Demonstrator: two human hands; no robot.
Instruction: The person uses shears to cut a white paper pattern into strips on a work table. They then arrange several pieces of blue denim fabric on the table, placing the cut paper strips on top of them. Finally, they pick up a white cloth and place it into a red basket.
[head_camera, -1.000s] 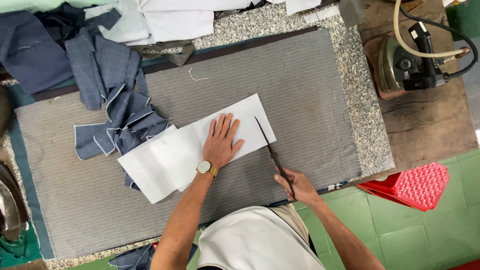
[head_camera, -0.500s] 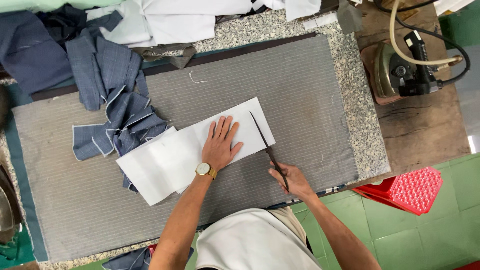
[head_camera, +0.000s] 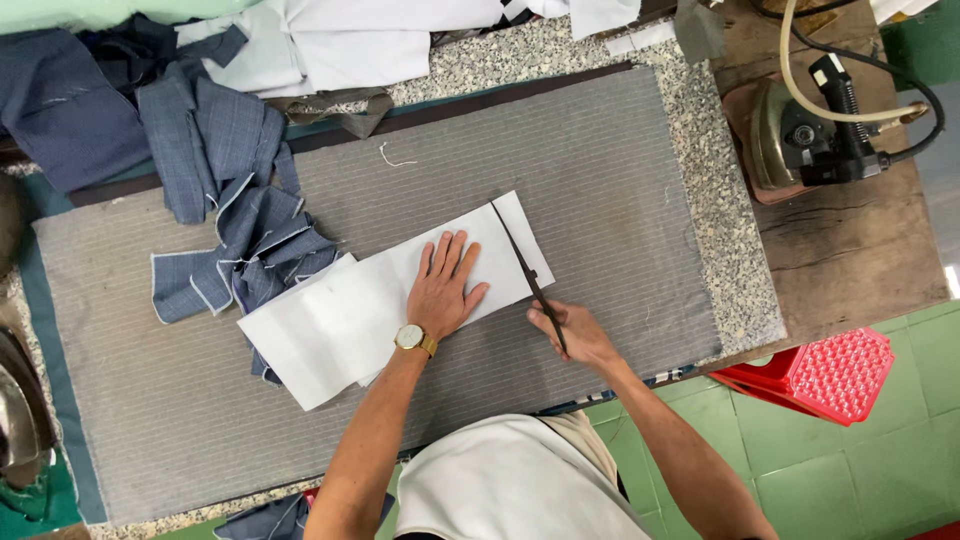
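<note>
My left hand (head_camera: 445, 285) lies flat, fingers spread, on a white fabric strip (head_camera: 340, 320) that runs slantwise across the grey striped pressing mat (head_camera: 600, 180). A watch sits on that wrist. My right hand (head_camera: 572, 332) grips a pair of long dark scissors (head_camera: 525, 270). Their blades lie across the strip near its right end, just right of my left hand.
A pile of blue-grey checked fabric pieces (head_camera: 225, 210) lies left of the strip. White and navy cloth (head_camera: 330, 40) is heaped at the back. A steam iron (head_camera: 810, 135) with hose rests on the wooden bench at right. A red plastic basket (head_camera: 830, 375) stands on the green tiled floor.
The scissors have slid left from the mat onto the strip's right end, closer to my left hand. My left hand stays pressed on the strip.
</note>
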